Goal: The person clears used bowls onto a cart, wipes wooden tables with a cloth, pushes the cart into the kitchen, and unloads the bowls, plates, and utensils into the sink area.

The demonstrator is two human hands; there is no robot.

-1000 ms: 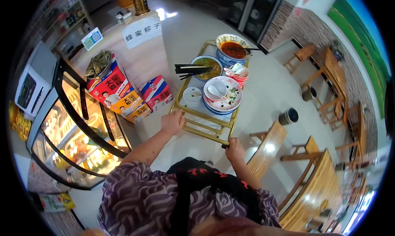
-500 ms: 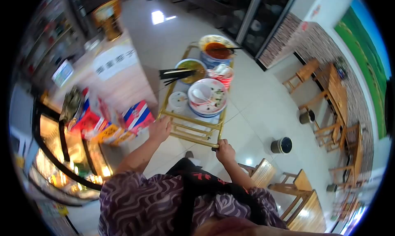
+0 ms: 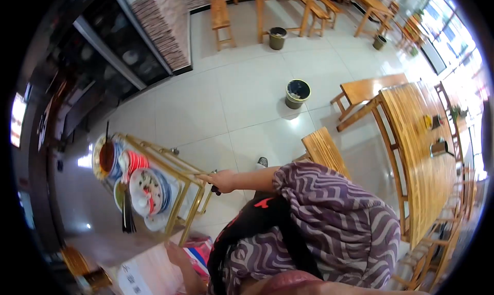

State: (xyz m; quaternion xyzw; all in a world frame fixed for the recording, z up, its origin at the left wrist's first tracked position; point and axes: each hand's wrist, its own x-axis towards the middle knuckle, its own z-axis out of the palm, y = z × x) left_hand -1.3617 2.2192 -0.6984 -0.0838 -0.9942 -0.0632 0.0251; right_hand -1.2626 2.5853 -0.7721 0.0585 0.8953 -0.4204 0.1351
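A gold-framed serving cart (image 3: pixel 188 197) stands at the left, loaded with used dishes. My right hand (image 3: pixel 222 181) is closed on the near corner of its rail. Low in the view, my left hand (image 3: pixel 177 255) is beside the cart's other near corner, its fingers mostly hidden. On the cart are a stack of bowls (image 3: pixel 149 189) with food scraps, red-and-white cups (image 3: pixel 135 161), and a large bowl of red-brown soup (image 3: pixel 106 156). Black chopsticks (image 3: pixel 127 220) stick out from a bowl with greenish liquid (image 3: pixel 119 194).
A wooden table (image 3: pixel 417 140) and stools (image 3: pixel 324 148) stand close on the right. A bin (image 3: pixel 298 93) is on the tiled floor ahead; another bin (image 3: pixel 278 38) stands by the far table. A counter (image 3: pixel 154 266) is at lower left. Glass doors (image 3: pixel 123 43) stand beyond the cart.
My view has swung to the right, so the cart now appears at the left and turned. My right hand stays on its rail. The wooden table on the right shows more fully.
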